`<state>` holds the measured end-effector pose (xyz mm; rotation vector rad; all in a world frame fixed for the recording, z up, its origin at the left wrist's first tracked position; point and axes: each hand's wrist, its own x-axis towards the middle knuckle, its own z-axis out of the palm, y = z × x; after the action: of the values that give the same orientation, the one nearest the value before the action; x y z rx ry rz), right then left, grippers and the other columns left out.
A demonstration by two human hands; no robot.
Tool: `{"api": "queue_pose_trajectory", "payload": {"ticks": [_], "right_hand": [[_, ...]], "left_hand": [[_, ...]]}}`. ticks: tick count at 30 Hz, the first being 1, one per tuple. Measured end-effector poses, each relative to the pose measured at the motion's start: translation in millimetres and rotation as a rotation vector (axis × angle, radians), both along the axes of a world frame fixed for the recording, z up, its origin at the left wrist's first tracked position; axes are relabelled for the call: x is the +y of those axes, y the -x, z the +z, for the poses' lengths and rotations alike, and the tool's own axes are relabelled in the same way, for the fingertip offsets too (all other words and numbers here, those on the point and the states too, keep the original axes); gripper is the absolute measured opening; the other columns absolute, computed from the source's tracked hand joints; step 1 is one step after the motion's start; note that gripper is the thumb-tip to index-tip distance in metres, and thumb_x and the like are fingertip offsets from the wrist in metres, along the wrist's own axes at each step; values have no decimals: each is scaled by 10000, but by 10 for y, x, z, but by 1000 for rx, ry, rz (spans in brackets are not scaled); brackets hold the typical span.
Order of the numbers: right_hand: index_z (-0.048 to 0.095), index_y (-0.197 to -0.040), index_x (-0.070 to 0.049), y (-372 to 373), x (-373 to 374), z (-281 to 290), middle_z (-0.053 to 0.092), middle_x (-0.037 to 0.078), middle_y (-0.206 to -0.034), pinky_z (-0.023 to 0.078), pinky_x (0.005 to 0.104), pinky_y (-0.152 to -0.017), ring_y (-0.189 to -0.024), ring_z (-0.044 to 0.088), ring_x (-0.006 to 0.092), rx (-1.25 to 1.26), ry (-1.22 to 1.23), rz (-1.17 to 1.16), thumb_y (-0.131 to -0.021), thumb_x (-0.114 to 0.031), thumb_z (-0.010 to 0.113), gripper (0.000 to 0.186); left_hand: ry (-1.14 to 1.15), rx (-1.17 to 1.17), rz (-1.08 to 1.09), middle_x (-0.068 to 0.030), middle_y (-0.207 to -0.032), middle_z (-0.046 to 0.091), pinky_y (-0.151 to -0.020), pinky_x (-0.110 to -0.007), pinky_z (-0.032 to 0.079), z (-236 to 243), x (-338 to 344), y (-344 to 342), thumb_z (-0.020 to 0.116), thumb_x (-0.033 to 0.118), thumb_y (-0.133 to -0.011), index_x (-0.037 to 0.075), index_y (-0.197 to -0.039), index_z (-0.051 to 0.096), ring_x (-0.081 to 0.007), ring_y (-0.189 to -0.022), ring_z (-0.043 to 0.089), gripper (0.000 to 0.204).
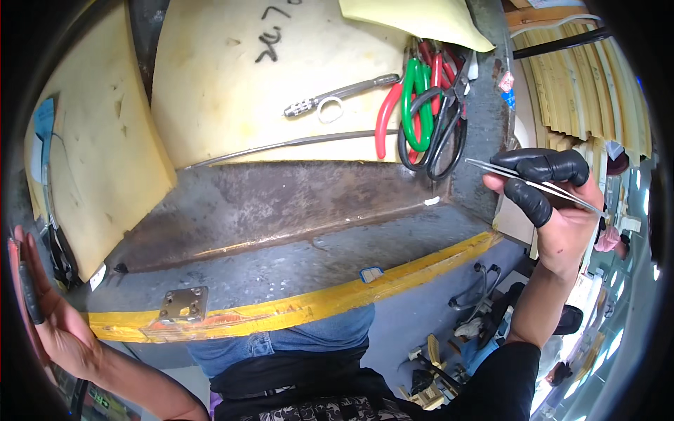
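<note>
My right hand (558,193), with black finger cots on several fingers, pinches a pair of metal tweezers (544,184). Their tips point left, near the black-handled scissors (447,133). At the far left rim, my left hand (60,330) has its fingers stretched upward, one in a black cot; nothing shows clearly in it, and the picture edge hides part. Beside the scissors lie green-handled pliers (413,105) and red-handled pliers (386,116). A knurled metal pin vise (344,93) rests on a cream board (210,91), just above a pale ring (330,110).
A long thin metal rod (281,145) lies along the board's near edge. Another cream board (105,154) leans at left. Yellow tape (281,319) covers the bench's front edge, with a small metal plate (184,304) there. Stacked cream sheets (583,84) stand at right.
</note>
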<state>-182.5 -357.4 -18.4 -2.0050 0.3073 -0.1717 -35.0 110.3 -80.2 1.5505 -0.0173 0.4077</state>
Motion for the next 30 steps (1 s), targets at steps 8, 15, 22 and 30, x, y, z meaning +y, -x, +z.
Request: {"api": "queue_pose_trajectory", "payload": {"ticks": [8, 15, 22, 30], "right_hand": [[612, -966, 81, -86, 33, 190, 689, 231, -994, 598, 418, -834, -921, 699, 296, -170, 99, 9, -776, 115, 724, 223], [609, -1009, 54, -244, 203, 568, 668, 231, -1038, 587, 436, -851, -970, 684, 328, -246, 467, 178, -794, 105, 722, 248], [600, -1038, 7, -819, 712, 965, 669, 249, -1062, 597, 430, -820, -963, 693, 345, -570, 475, 300, -808, 90, 716, 271], [706, -1046, -3, -1619, 1005, 1239, 694, 231, -1059, 601, 356, -716, -876, 720, 307, -894, 772, 504, -685, 4, 699, 361]], "left_hand": [[-50, -16, -188, -263, -1414, 475, -1199, -442, 280, -62, 92, -29, 366, 15, -958, -130, -1341, 472, -357, -1346, 451, 423], [23, 35, -121, -225, -1319, 563, -1110, -404, 411, -123, -70, 37, 440, 42, -968, -128, -1325, 481, -311, -1237, 558, 397], [166, 56, -100, -179, -1277, 601, -1039, -370, 452, 30, -258, 109, 568, -41, -875, -93, -1299, 517, -264, -1148, 618, 431], [216, 45, -49, -136, -1217, 604, -974, -313, 476, 148, -312, 49, 658, -154, -782, -65, -1275, 495, -196, -1102, 604, 527]]}}
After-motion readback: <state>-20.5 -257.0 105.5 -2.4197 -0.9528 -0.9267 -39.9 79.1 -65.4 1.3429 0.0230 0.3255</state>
